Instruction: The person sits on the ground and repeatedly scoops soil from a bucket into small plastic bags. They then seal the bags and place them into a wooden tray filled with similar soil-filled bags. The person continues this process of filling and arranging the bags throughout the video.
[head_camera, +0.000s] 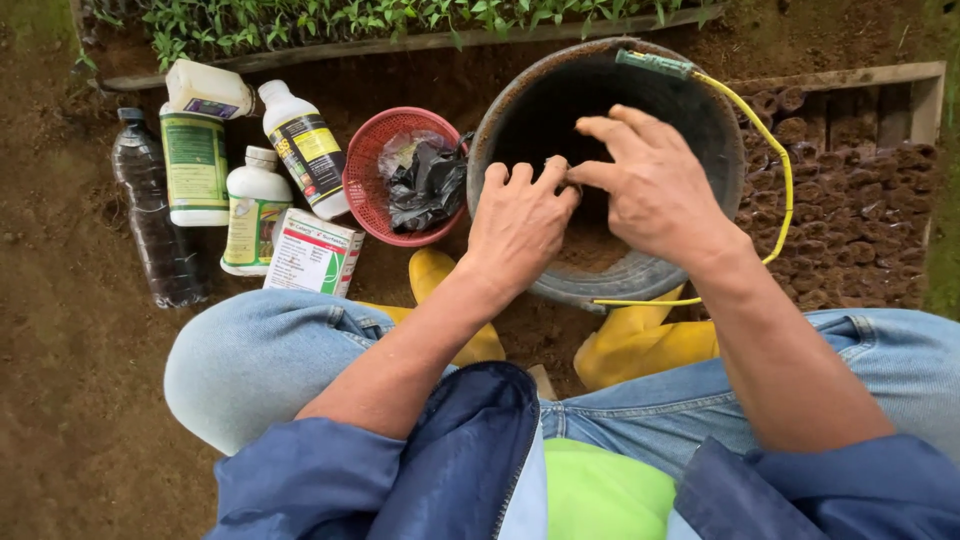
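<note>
Bucket (640, 275) of soil sits on the ground between my yellow boots (640, 345); my left hand (520, 225) and right hand (655, 185) meet over it, fingertips pinching something too small to identify. I judge spillage the main risk — a knock on the rim tips soil out. Open room is tight — red basket (365, 175) and bottles (255, 205) crowd the left side, seedling pots (850, 220) the right.

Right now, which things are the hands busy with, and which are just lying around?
In use: left hand, right hand, bucket, soil.
Lying about: red basket, black bag, bottles, box.
</note>
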